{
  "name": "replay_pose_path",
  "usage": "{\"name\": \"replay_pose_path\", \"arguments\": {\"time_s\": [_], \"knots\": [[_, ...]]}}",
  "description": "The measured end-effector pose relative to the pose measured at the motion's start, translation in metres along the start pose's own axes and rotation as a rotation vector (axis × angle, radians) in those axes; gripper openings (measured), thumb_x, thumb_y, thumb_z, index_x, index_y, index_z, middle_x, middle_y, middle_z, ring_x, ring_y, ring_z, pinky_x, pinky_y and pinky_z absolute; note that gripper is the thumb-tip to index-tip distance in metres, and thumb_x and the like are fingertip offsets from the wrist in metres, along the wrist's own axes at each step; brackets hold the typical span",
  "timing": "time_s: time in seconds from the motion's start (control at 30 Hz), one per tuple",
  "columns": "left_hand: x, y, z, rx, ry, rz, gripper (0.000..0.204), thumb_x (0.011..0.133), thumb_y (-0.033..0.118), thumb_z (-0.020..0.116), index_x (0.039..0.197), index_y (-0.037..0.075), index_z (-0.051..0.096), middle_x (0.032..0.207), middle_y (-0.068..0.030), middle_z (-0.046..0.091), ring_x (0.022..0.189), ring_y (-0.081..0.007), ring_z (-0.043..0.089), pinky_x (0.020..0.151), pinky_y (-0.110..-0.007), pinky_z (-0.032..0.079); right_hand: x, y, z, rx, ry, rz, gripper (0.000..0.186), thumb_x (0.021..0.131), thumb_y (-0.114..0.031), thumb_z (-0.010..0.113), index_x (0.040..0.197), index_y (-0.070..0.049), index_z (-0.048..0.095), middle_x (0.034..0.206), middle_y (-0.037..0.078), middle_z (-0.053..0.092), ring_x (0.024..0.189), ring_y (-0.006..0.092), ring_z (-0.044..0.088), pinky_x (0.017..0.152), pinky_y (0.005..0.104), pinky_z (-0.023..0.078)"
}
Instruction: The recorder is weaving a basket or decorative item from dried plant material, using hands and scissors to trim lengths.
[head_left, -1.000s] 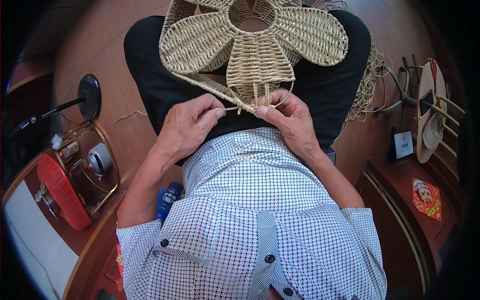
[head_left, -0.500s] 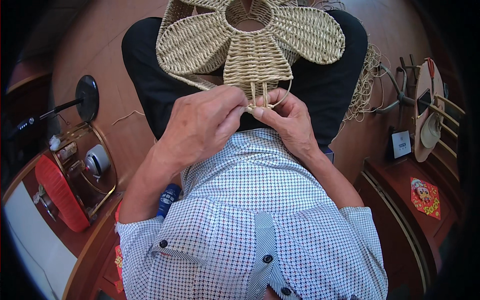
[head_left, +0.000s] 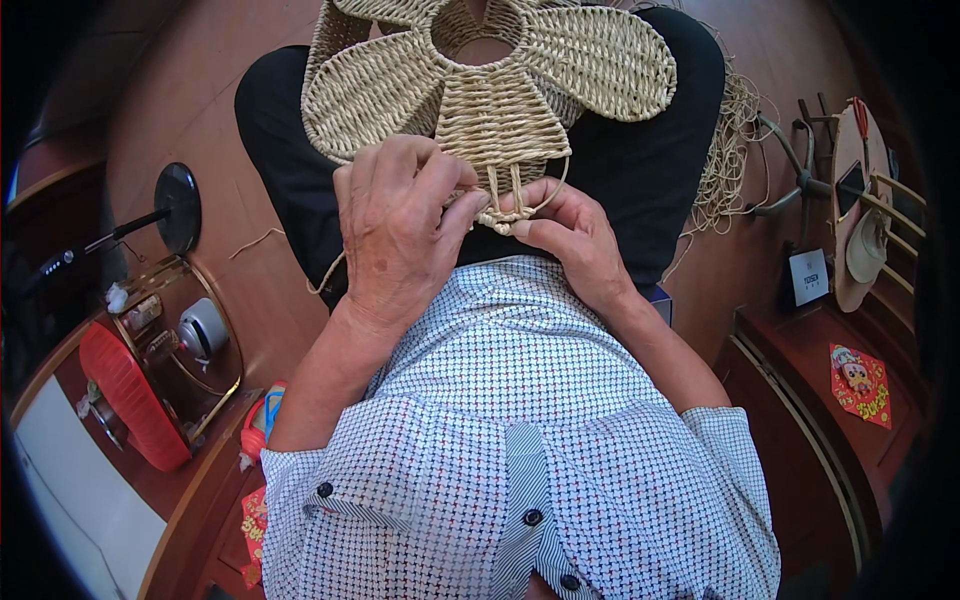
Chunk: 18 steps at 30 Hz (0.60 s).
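A flower-shaped woven straw basket (head_left: 505, 120) rests across my lap, with broad petals around a round opening. From the tip of its nearest petal, cords run down to a small twist of straw cord (head_left: 500, 215). My left hand (head_left: 400, 225) pinches this cord between thumb and forefinger. On the other side, my right hand (head_left: 570, 235) grips the same work, its thumb below and fingers behind the cords. One thin strand loops from the petal's right corner to the right hand. A loose cord end hangs beside my left wrist.
A heap of loose straw cord (head_left: 735, 155) lies on the floor to the right of my legs. Farther right stands a round wooden stool (head_left: 858, 285) with a phone and a cap. At left are a red plastic basin (head_left: 130, 395), a gold-framed shelf and a round black stand base (head_left: 178, 210).
My left hand has turned more upright and its wrist has moved to the right. The basket has shifted slightly up and left. A cord end now shows by the left wrist.
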<state>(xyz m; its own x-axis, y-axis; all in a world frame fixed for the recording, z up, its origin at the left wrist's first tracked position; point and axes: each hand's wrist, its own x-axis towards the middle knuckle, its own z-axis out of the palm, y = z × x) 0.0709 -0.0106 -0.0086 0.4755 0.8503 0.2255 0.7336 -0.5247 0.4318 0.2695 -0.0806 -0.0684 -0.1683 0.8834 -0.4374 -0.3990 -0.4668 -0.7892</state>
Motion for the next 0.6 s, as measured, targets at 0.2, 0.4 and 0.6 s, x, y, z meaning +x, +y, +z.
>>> {"name": "replay_pose_path", "arguments": {"time_s": [0.2,0.4,0.6], "knots": [[-0.007,0.001,0.001,0.053,-0.069,-0.055,0.017,0.085,0.017,0.086,0.095,0.011,0.074,0.091,-0.0031,0.066,0.09,-0.024,0.065,0.082,-0.04,0.046,0.001,0.002,-0.001,-0.006,0.0,0.0,0.027,0.095,0.001,0.064,0.121,0.003,0.07,0.109,0.004,0.073,0.096,0.0073,0.064,0.088,0.0251,0.053],[-0.017,0.002,0.015,-0.155,-0.041,-0.071,0.009,0.094,0.012,0.079,0.096,0.006,0.073,0.088,-0.008,0.066,0.082,-0.0292,0.067,0.073,-0.042,0.053,0.0,0.003,-0.001,-0.003,-0.001,-0.007,0.027,0.095,0.001,0.063,0.121,0.003,0.07,0.109,0.004,0.073,0.096,0.0074,0.064,0.088,0.0255,0.053],[-0.015,0.006,0.013,-0.261,-0.029,-0.117,0.007,0.095,0.008,0.078,0.099,0.003,0.076,0.084,-0.0093,0.067,0.075,-0.0249,0.067,0.069,-0.038,0.052,0.001,0.003,-0.004,0.004,-0.018,-0.02,0.026,0.096,-0.003,0.063,0.12,0.003,0.071,0.11,0.005,0.073,0.098,0.0074,0.064,0.091,0.0261,0.052]]}}
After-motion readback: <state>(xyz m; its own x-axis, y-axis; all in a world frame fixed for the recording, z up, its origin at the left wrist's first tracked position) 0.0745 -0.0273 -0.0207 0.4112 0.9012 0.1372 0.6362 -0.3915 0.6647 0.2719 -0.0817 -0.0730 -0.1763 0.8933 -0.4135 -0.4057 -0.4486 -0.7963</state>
